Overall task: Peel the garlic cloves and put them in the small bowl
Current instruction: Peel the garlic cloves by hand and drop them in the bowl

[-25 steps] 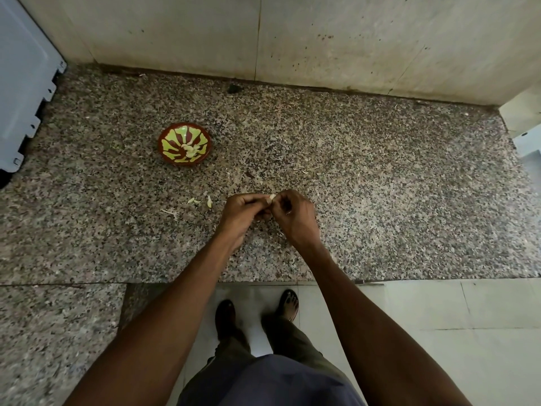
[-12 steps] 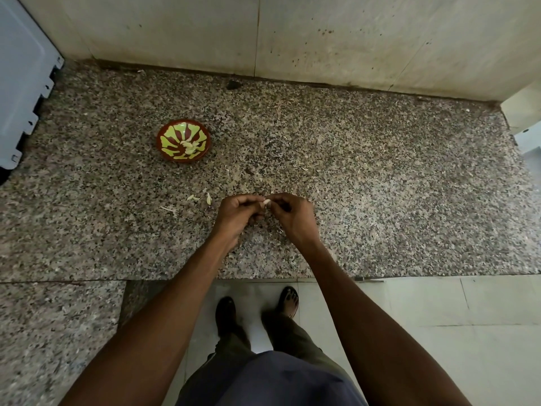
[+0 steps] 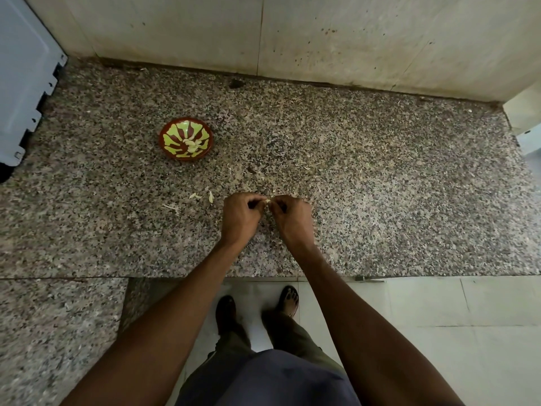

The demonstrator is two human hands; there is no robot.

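Observation:
My left hand and my right hand meet fingertip to fingertip over the speckled granite counter. Between them they pinch a small pale garlic clove, mostly hidden by the fingers. The small bowl, red-brown with a yellow-green pattern, stands on the counter up and to the left of my hands, with a few peeled cloves in it. Bits of garlic skin lie on the counter just left of my left hand.
A grey appliance stands at the counter's left end. A tiled wall closes the back, and a white object sits at the far right. The counter's front edge runs below my wrists; my feet stand on the pale floor tiles.
Both hands stay together on the clove and have drifted slightly toward me. The fingers have shifted a little around the clove. The bowl has not moved.

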